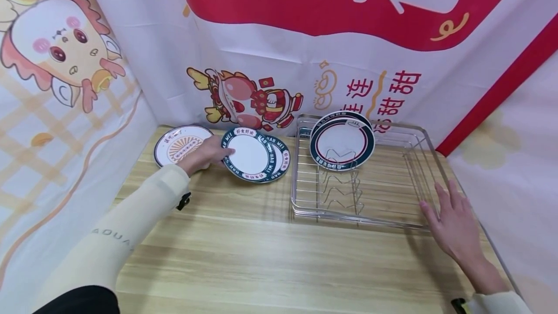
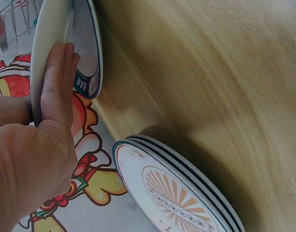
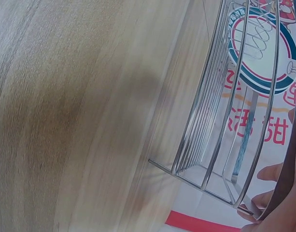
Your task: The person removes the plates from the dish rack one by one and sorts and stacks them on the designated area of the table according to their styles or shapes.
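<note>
My left hand [image 1: 207,153] pinches the left edge of a white plate [image 1: 247,154] with a dark teal lettered rim, thumb on its face and fingers behind. In the left wrist view the held plate [image 2: 44,58] appears nearly edge-on. Partly hidden behind it is a second teal-rimmed plate [image 1: 282,158]; whether the two touch, I cannot tell. Left of the hand lies a stack of plates [image 2: 172,191], the top one bearing an orange sunburst. My right hand [image 1: 457,222], fingers spread and relaxed, rests at the front right corner of a wire dish rack [image 1: 370,219].
Two teal-rimmed plates [image 1: 342,142] stand upright in the rack's wavy wire holder [image 1: 340,190], at its left part. Behind the wooden table [image 1: 261,256] hangs a printed cloth [image 1: 261,42], close to the plates and rack. Another cloth [image 1: 65,159] borders the left side.
</note>
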Available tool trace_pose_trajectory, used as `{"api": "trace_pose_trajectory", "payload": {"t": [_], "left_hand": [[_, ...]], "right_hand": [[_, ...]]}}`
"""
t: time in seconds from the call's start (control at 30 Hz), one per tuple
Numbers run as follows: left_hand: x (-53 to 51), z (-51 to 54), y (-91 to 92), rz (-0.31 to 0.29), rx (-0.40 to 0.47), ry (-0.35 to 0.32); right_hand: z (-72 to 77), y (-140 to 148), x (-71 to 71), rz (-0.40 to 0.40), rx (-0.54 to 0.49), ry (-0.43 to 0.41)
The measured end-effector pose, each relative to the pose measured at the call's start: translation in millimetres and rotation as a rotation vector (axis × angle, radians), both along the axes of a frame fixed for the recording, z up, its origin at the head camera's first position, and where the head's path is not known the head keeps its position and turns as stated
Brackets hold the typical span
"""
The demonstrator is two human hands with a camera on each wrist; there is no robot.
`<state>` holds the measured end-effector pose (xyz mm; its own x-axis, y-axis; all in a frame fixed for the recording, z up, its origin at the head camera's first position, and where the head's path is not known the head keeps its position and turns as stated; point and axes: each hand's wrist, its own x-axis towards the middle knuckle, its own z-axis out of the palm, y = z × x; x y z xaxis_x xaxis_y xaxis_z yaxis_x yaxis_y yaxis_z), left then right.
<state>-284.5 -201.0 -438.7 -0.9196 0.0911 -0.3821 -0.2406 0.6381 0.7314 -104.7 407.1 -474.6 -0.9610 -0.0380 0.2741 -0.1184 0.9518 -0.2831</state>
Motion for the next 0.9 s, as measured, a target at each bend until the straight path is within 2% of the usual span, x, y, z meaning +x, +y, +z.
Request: {"api": "trace_pose_trajectory", "payload": {"t": [0.17,0.37,0.43,0.6,0.63,0.77,0.83,0.9], "left_hand": [[-1.4,-9.2,0.6,0.006,-0.043,-0.046],[-0.3,-12.5,3.2,-0.054,-0.045,-0.083],[-0.9,-12.2,5.1,-0.082,-0.103,-0.076],[-8.5,-16.3,9.5,-0.191,-0.344,-0.069],[-13.5,-22.7,7.4,-0.22,-0.372,-0.067],[-26.1,-40.4,7.0,-0.272,-0.464,-0.094],[-34.0,-55.5,5.1,-0.284,-0.48,-0.091],[-30.7,-53.3,10.2,-0.285,-0.5,-0.099]], "right_hand": [[0.6,-1,-1.9,0.006,0.001,0.004],[-0.1,0,-2.9,0.007,-0.013,0.004],[-0.3,0,-2.6,0.004,-0.014,0.0],[-1.4,1,-2.1,-0.001,-0.008,0.004],[-1.6,1,-2.0,-0.002,-0.008,0.007],[-1.8,1,-2.1,-0.002,-0.012,0.021],[-1.6,1,-2.2,-0.001,-0.015,0.023],[-1.2,1,-2.3,-0.002,-0.016,0.023]]}}
